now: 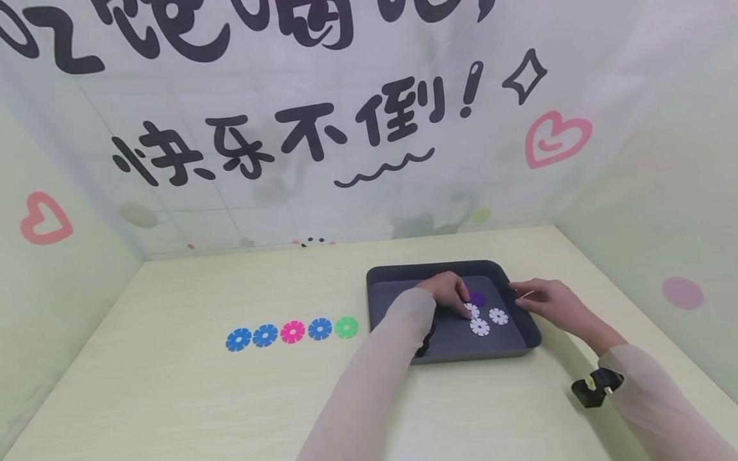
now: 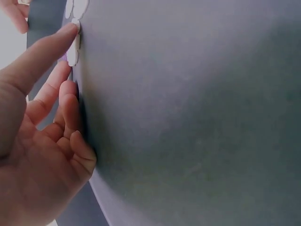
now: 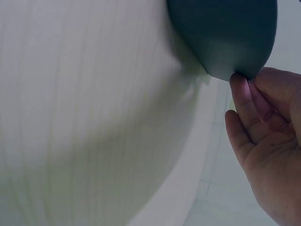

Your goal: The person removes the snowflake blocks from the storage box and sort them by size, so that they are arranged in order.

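A dark grey tray [image 1: 461,352] sits on the table. My left hand [image 1: 446,290] reaches inside it, and its thumb and forefinger pinch a white snowflake disc [image 1: 473,311], which appears nearly edge-on as a white disc [image 2: 73,51] in the left wrist view. Two more white discs [image 1: 498,317] lie close by on the tray floor. Just behind them is a purple disc [image 1: 477,299], partly covered by the fingers. At the tray's right side my right hand [image 1: 550,304] pinches the rim [image 3: 235,61] between thumb and fingers.
Left of the tray, a row of snowflake discs lies on the table: several blue ones [image 1: 265,335], a pink one [image 1: 293,331] and a green one [image 1: 346,327]. A printed white wall [image 1: 300,211] stands behind the table, with side walls left and right.
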`<action>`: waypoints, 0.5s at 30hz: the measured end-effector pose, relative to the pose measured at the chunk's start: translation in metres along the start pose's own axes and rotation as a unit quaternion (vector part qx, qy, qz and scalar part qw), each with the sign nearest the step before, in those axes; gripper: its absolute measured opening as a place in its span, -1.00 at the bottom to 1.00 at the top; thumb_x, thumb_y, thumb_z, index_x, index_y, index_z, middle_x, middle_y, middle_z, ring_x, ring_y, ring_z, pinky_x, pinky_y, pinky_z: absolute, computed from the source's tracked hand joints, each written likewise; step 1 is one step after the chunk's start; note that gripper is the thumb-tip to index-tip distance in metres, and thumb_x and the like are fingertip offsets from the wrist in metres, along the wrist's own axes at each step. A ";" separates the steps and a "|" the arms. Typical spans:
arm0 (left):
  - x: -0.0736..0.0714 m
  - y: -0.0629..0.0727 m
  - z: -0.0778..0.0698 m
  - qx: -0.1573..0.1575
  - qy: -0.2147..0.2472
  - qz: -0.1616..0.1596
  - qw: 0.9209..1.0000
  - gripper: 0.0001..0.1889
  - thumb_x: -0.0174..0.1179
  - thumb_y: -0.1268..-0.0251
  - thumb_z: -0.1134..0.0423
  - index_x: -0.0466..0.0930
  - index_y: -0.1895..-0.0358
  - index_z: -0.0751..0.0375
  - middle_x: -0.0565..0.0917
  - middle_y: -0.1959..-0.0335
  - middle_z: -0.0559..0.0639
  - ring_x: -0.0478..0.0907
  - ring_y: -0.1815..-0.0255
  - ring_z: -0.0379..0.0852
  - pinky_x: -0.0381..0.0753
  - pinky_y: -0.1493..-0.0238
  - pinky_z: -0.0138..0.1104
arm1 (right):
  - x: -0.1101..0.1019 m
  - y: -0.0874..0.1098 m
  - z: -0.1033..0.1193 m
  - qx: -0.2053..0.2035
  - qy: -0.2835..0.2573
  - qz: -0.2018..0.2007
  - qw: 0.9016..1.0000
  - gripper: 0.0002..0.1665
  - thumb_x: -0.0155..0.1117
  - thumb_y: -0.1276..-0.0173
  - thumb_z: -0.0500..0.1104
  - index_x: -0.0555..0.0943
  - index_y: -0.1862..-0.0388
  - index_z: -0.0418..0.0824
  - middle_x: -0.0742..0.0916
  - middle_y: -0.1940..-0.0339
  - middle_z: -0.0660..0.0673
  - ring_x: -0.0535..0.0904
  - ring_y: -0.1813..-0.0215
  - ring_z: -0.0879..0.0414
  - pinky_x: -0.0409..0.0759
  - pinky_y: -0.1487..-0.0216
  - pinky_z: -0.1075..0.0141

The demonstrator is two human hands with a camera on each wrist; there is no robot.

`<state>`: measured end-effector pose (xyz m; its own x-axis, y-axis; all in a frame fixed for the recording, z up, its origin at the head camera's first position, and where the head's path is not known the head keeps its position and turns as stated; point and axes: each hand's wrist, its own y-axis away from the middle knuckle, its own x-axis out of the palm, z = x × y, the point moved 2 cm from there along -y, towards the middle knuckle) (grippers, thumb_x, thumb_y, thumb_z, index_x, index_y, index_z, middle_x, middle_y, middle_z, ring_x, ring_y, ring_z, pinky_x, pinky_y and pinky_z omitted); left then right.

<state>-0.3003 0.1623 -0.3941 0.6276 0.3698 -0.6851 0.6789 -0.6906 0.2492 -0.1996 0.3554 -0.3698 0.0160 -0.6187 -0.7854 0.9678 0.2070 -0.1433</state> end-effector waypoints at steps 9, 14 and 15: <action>-0.001 0.002 -0.003 0.012 -0.010 0.011 1.000 -0.76 0.46 0.17 0.28 0.62 0.36 0.14 0.56 0.45 -0.18 0.44 0.38 -0.28 0.39 0.34 -0.50 | -0.001 0.001 -0.001 0.001 0.002 -0.003 1.000 -0.57 0.24 -0.19 -0.38 0.47 -0.04 -0.54 0.64 0.16 -0.40 0.63 0.21 -0.16 0.56 0.29 0.35; -0.008 0.015 -0.004 0.017 0.012 -0.001 1.000 -0.79 0.42 0.12 0.38 0.60 0.36 0.23 0.56 0.51 -0.12 0.44 0.47 -0.26 0.39 0.38 -0.49 | 0.000 0.001 0.000 -0.001 0.004 -0.004 1.000 -0.57 0.25 -0.19 -0.37 0.47 -0.04 -0.54 0.64 0.16 -0.40 0.62 0.20 -0.18 0.56 0.29 0.34; -0.010 0.017 -0.004 0.019 0.021 -0.001 1.000 -0.81 0.40 0.10 0.40 0.60 0.36 0.24 0.57 0.52 -0.10 0.45 0.49 -0.25 0.40 0.40 -0.49 | 0.000 0.002 0.000 -0.002 0.005 -0.005 1.000 -0.57 0.25 -0.19 -0.37 0.47 -0.04 -0.54 0.64 0.16 -0.40 0.62 0.20 -0.18 0.56 0.29 0.34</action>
<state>-0.2935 0.1492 -0.3807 0.6421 0.3960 -0.6565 0.6655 -0.7130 0.2207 -0.1980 0.3556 -0.3701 0.0037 -0.6134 -0.7898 0.9668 0.2040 -0.1539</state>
